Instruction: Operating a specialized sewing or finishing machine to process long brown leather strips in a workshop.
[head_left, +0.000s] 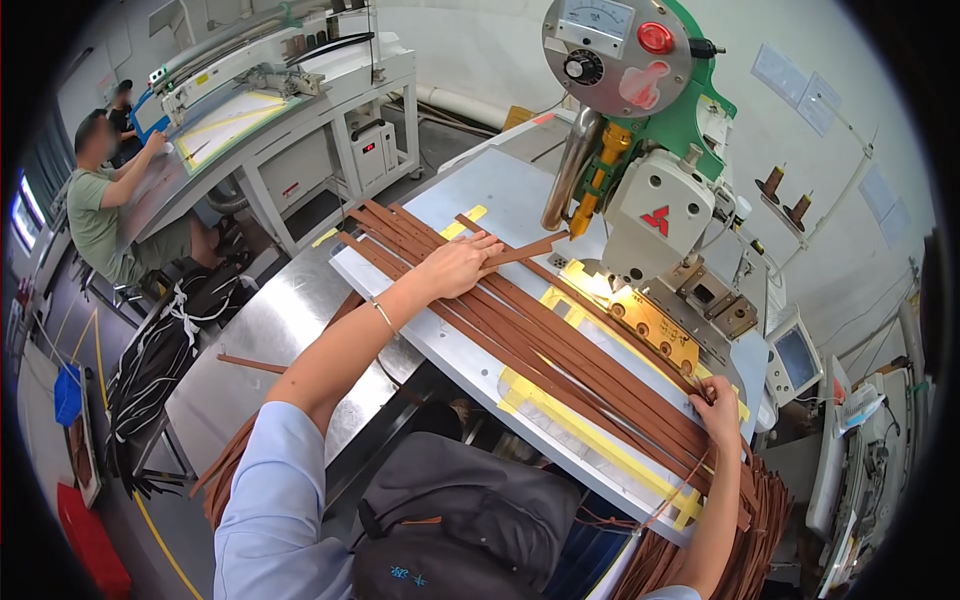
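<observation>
My left hand (461, 266) lies over a bundle of brown leather-like straps (555, 330) spread along the sewing machine's table. From beneath its fingers a short angled strap (529, 250) sticks out, apparently held between fingers and thumb. My right hand (716, 411) pinches the near end of a single strap (577, 292) that runs along the gold-coloured clamp plate (660, 337). A small shiny part shows at those fingertips, too small to name. Above the plate, the lit white Mitsubishi sewing head (652, 210) hides the needle area.
Yellow tape (585, 427) edges openings in the table plate (450, 352). More straps (765, 487) hang off the near right end. A control screen (796, 356) stands right. On the left are a steel side table (225, 412) and a seated person (101, 195) at another machine.
</observation>
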